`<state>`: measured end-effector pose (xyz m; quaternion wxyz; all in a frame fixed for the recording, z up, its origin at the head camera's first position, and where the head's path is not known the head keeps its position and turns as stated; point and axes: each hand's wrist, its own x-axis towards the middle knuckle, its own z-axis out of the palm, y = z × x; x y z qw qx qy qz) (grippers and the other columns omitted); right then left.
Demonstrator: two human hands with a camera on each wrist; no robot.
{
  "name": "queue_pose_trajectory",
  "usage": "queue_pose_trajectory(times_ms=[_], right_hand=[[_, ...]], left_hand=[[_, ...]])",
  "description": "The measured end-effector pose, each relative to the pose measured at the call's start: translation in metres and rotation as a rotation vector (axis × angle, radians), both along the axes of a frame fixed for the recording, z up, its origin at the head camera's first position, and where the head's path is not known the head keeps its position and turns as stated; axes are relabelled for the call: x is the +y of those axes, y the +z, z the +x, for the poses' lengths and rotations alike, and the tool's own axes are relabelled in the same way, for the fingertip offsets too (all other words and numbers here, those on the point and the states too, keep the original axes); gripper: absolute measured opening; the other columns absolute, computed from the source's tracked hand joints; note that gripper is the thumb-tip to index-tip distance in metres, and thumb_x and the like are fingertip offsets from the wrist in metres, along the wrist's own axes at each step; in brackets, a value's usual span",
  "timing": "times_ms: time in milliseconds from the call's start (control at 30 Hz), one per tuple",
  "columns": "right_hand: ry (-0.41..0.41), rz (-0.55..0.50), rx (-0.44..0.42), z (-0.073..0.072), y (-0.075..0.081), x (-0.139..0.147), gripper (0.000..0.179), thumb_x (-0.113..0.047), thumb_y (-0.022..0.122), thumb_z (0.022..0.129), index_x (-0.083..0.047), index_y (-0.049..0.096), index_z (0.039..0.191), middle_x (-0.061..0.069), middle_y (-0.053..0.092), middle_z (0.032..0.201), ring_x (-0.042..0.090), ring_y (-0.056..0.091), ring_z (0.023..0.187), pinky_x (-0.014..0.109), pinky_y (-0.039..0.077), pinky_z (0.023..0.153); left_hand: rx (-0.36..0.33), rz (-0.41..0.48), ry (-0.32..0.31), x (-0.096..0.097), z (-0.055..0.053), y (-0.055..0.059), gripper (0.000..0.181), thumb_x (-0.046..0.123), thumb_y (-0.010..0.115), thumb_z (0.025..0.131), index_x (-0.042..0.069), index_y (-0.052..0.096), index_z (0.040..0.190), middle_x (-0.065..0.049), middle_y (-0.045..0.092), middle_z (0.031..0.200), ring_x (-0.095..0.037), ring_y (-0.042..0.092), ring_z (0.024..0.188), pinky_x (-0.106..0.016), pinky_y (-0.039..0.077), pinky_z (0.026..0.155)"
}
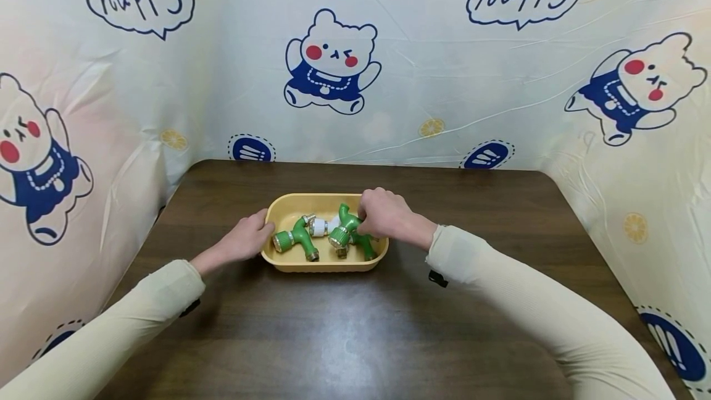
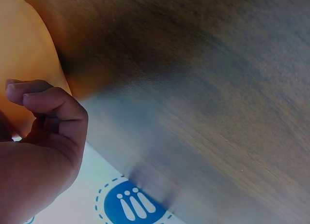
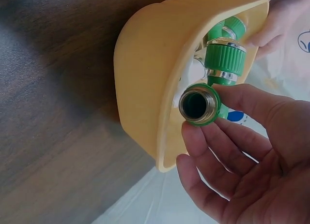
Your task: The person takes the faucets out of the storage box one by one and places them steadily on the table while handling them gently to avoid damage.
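My right hand (image 1: 386, 215) pinches a green faucet (image 1: 349, 222) between thumb and fingers, over the right side of a yellow basin (image 1: 316, 267). The faucet's threaded metal end (image 3: 197, 107) faces the camera in the right wrist view. My left hand (image 1: 252, 236) holds the basin's left rim, its fingers (image 2: 51, 99) curled at the edge. Another green faucet (image 1: 300, 238) lies in the left of the basin. A white faucet (image 1: 319, 227) lies behind, partly hidden by the held one. Beneath the held faucet, more green (image 1: 366, 247) shows near the right wall.
The basin stands on a dark brown wooden table (image 1: 344, 326), toward its far side. A pale curtain (image 1: 422, 79) with printed bears hangs behind the table and along both sides.
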<state>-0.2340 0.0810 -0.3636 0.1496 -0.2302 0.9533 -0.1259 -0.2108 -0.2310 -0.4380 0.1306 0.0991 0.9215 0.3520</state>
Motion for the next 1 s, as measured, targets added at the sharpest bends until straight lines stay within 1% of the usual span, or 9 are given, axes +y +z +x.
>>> queue_pose_trajectory(times_ms=[233, 400, 633, 733, 1000], right_hand=[[-0.004, 0.002, 0.010, 0.001, 0.000, 0.002, 0.030, -0.021, 0.082, 0.092, -0.009, 0.074, 0.066, -0.008, 0.047, 0.051, 0.008, 0.049, 0.050, 0.025, 0.039, 0.046], [-0.015, -0.021, 0.006, 0.001, 0.001, 0.005, 0.029, -0.020, 0.082, 0.092, -0.011, 0.074, 0.066, -0.008, 0.050, 0.051, 0.008, 0.050, 0.050, 0.024, 0.041, 0.046], [-0.010, -0.055, -0.010, 0.000, 0.007, 0.008, 0.021, -0.020, 0.081, 0.093, -0.006, 0.080, 0.077, -0.006, 0.062, 0.056, 0.009, 0.058, 0.051, 0.025, 0.047, 0.047], [-0.007, -0.055, -0.001, -0.002, 0.009, 0.010, 0.021, -0.022, 0.081, 0.093, -0.007, 0.081, 0.077, -0.004, 0.064, 0.059, 0.010, 0.060, 0.053, 0.025, 0.047, 0.048], [-0.008, -0.044, 0.029, -0.004, 0.010, 0.015, 0.019, -0.021, 0.083, 0.092, -0.007, 0.081, 0.078, -0.003, 0.063, 0.064, 0.011, 0.055, 0.056, 0.026, 0.045, 0.049]], left_hand=[[-0.006, -0.006, 0.001, 0.000, 0.000, -0.002, 0.046, 0.014, 0.037, 0.110, -0.015, 0.039, 0.145, -0.011, 0.061, 0.076, -0.019, 0.058, 0.054, -0.032, 0.049, 0.047], [-0.005, -0.010, -0.001, -0.002, -0.001, -0.003, 0.045, 0.013, 0.036, 0.109, -0.015, 0.039, 0.144, -0.011, 0.061, 0.076, -0.019, 0.058, 0.053, -0.032, 0.049, 0.046], [-0.002, -0.005, 0.000, -0.002, 0.000, -0.002, 0.041, 0.013, 0.037, 0.109, -0.013, 0.043, 0.139, -0.011, 0.060, 0.076, -0.019, 0.057, 0.054, -0.032, 0.049, 0.046], [-0.003, -0.005, 0.002, -0.001, 0.000, -0.002, 0.040, 0.014, 0.037, 0.109, -0.013, 0.043, 0.139, -0.011, 0.060, 0.076, -0.019, 0.057, 0.054, -0.032, 0.049, 0.047], [-0.009, -0.009, -0.005, 0.000, -0.001, -0.001, 0.042, 0.014, 0.037, 0.109, -0.014, 0.042, 0.140, -0.012, 0.060, 0.077, -0.020, 0.058, 0.055, -0.033, 0.049, 0.047]])
